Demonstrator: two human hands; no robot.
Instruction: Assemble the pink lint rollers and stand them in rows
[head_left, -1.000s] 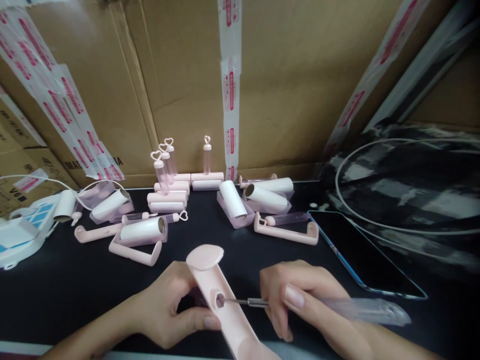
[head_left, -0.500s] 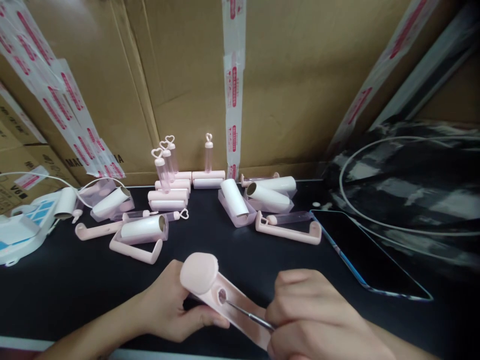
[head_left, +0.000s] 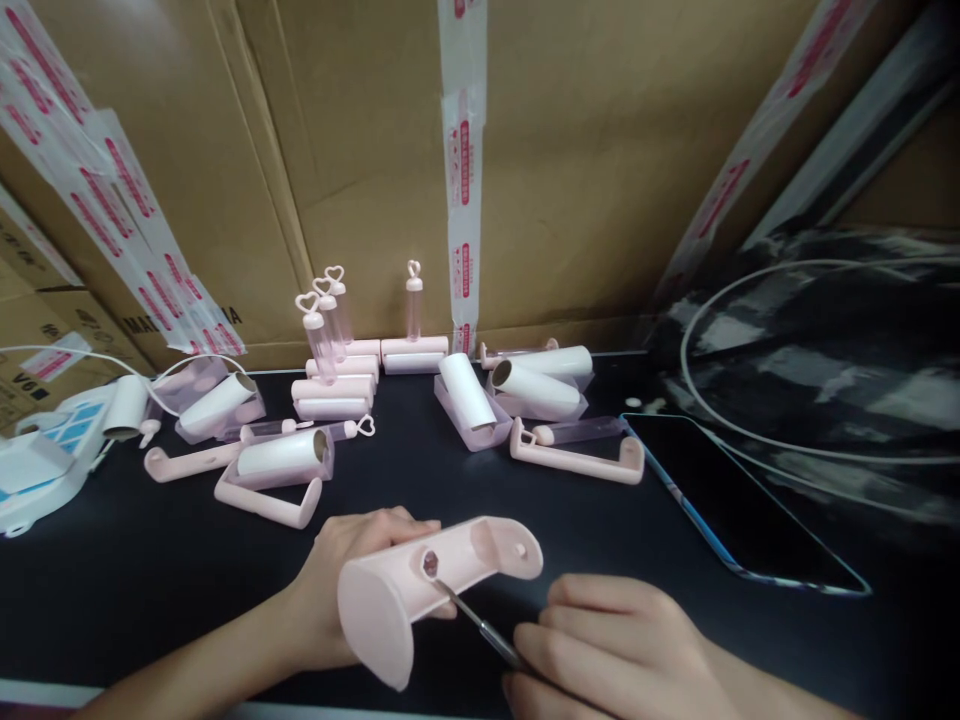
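My left hand (head_left: 337, 575) grips a pink plastic holder frame (head_left: 450, 570) from behind, above the near part of the black table. The frame has rounded end plates and a small round hole with something dark inside. In my right hand (head_left: 607, 640) is a thin metal pick-like tool (head_left: 480, 625), its tip at or just beside the hole's edge. The tool's handle is mostly hidden by my fingers.
Finished-looking pink rollers with heart-topped handles (head_left: 322, 345) stand at the back. White paper rolls in clear trays (head_left: 281, 460), pink frames (head_left: 577, 460) and a phone (head_left: 739, 500) lie around. A cardboard box (head_left: 585, 170) rises behind; a white cable (head_left: 690, 370) loops at right.
My left hand has turned the pink frame, so its far end now points up and right. The tool tip has come out towards the hole's edge, and my right hand has shifted slightly down.
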